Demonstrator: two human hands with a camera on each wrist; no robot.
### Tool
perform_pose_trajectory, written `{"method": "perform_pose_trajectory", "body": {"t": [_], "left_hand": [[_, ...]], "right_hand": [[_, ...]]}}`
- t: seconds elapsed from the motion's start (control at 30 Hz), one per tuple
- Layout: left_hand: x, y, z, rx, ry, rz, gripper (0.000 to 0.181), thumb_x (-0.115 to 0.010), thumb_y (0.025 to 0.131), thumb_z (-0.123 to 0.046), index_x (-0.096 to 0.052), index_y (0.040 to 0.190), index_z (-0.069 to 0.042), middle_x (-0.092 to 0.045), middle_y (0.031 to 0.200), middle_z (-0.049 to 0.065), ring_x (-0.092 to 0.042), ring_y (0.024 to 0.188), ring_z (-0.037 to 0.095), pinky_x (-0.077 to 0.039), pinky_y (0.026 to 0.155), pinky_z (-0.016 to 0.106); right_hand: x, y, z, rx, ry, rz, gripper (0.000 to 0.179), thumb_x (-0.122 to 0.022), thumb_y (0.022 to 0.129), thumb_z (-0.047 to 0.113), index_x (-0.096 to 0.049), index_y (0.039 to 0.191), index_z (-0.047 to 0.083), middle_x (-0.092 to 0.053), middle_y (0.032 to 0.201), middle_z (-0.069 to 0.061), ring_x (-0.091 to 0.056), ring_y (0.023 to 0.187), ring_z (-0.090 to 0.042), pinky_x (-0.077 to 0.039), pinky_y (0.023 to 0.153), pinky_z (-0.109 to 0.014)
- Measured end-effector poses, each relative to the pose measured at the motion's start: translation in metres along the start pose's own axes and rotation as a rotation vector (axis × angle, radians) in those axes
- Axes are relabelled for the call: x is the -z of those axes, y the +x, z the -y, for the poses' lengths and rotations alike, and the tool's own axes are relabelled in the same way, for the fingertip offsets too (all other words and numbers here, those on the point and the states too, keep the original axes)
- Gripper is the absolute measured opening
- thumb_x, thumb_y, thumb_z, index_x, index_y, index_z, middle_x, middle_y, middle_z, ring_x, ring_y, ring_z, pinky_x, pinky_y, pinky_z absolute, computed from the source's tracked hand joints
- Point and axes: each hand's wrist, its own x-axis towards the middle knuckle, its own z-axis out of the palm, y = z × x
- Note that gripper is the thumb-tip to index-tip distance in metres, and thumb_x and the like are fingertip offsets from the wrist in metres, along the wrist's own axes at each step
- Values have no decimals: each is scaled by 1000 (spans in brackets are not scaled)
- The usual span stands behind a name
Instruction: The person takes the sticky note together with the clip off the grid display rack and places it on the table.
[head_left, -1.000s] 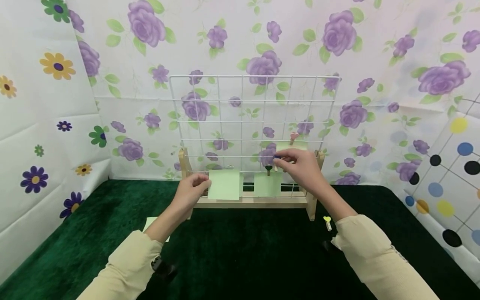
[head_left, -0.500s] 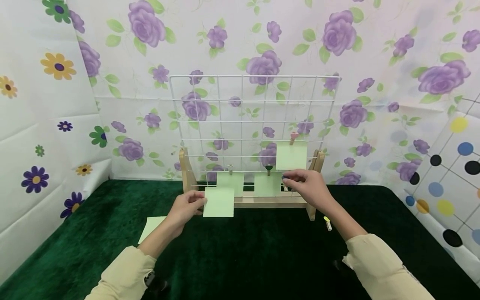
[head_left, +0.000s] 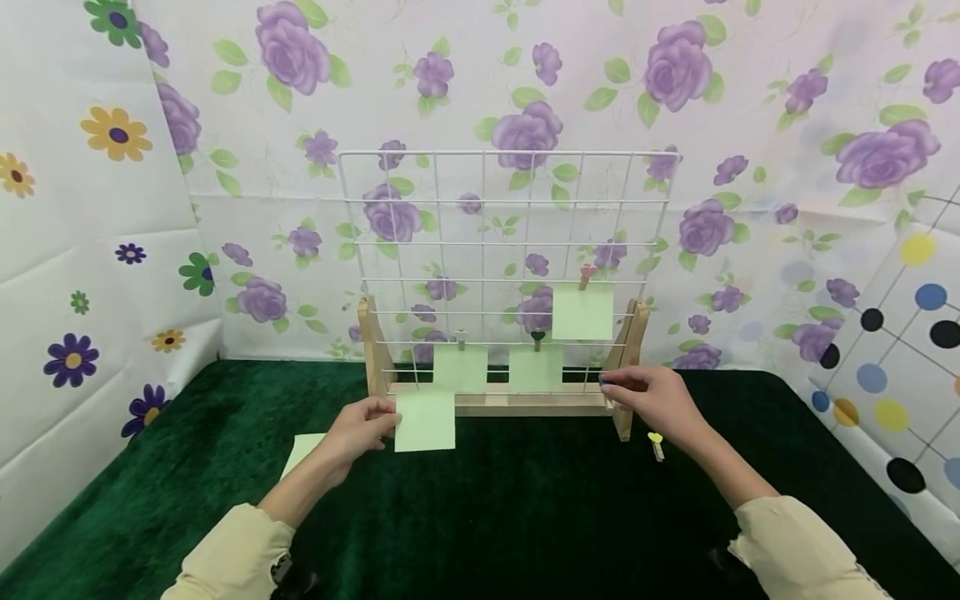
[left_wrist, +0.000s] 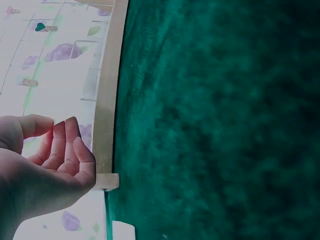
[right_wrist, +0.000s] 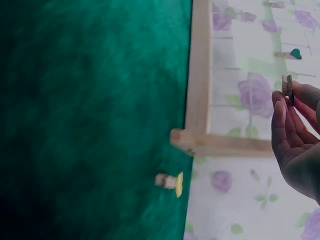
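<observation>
Between thumb and fingers my left hand (head_left: 363, 429) pinches the left edge of a pale green square paper (head_left: 425, 421), held in front of the rack's lower left. My right hand (head_left: 660, 404) pinches a small wooden clothespin (right_wrist: 287, 86) by the rack's right foot; a bit of blue shows at the fingertips in the head view. The white wire grid rack (head_left: 483, 244) stands upright in a wooden base (head_left: 536, 406). Three green papers hang on it: one under a pink clip (head_left: 587, 275), one under a dark green heart clip (head_left: 537, 340), one under a white clip (head_left: 461, 338).
A yellow heart clothespin (head_left: 657, 446) lies on the dark green cloth (head_left: 510, 508) right of the rack. Another pale paper (head_left: 302, 452) lies at the left, partly behind my left forearm. Flowered sheets (head_left: 277, 167) surround the table at the back and sides.
Both hands have drawn back from the rack. The left has lowered its paper and moved it left; the right has come down and to the right with the clothespin, uncovering the pink-clipped paper.
</observation>
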Motion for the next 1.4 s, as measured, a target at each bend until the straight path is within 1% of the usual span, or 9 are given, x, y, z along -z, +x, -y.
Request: {"method": "perform_pose_trajectory", "body": {"t": [0.1,0.2,0.3,0.5,0.73,0.93,1.17,1.27,1.4], "left_hand": [[1,-1,3,-3,10,5,25,-53,98,-12,-54,115,7,-61,100,13,-57,90,24,-50,77,40],[3,-2,5,-4,23,1,27,-53,98,-12,-54,117,7,-61,102,14,-57,90,25,-50,76,41],[6,-2,7,4,35,3,29,-53,99,-13,-54,120,7,-61,105,15,-57,92,25,-50,76,41],[11,-3,13,24,51,13,30,-52,98,-14,-53,120,6,-59,108,16,-56,94,26,-50,76,41],[18,-4,19,72,86,3,29,-52,97,-14,-54,118,5,-60,104,14,-57,91,25,-49,73,37],[22,-6,24,103,150,-5,22,-53,97,-14,-58,110,3,-62,95,11,-59,84,22,-45,65,33],[25,-9,23,106,268,-7,20,-54,96,-13,-59,105,4,-61,96,14,-59,83,24,-45,76,43],[28,-12,22,115,291,-11,21,-55,96,-13,-58,106,5,-61,97,15,-59,83,25,-45,76,43],[31,-14,23,135,299,-3,22,-55,96,-13,-58,107,6,-61,95,15,-58,83,25,-46,70,38]], "right_hand": [[5,-6,-8,-30,-2,10,33,-66,93,28,-70,112,1,-69,94,-7,-62,78,-27,-52,60,-33],[9,-11,-18,-60,-5,24,34,-66,94,28,-69,113,0,-69,94,-8,-65,80,-29,-54,64,-36],[13,-15,-28,-87,-21,22,35,-65,94,28,-68,113,0,-69,97,-10,-66,81,-27,-55,69,-39],[22,-23,-43,-120,-44,10,39,-66,93,28,-65,117,-3,-68,102,-13,-66,83,-23,-55,69,-39],[32,-31,-63,-169,-29,21,40,-66,93,30,-65,117,-3,-68,103,-13,-65,83,-24,-55,71,-37],[40,-37,-78,-192,-44,37,41,-67,93,31,-66,116,-2,-67,105,-14,-65,82,-21,-55,70,-35],[47,-42,-89,-205,-39,71,41,-66,93,30,-66,116,-4,-67,107,-16,-65,84,-21,-55,70,-32],[47,-43,-90,-211,-35,94,40,-66,93,29,-66,115,-4,-67,106,-15,-65,83,-20,-55,69,-32],[44,-44,-92,-225,-37,120,38,-66,93,28,-67,115,-3,-67,105,-13,-64,82,-20,-54,69,-32]]}}
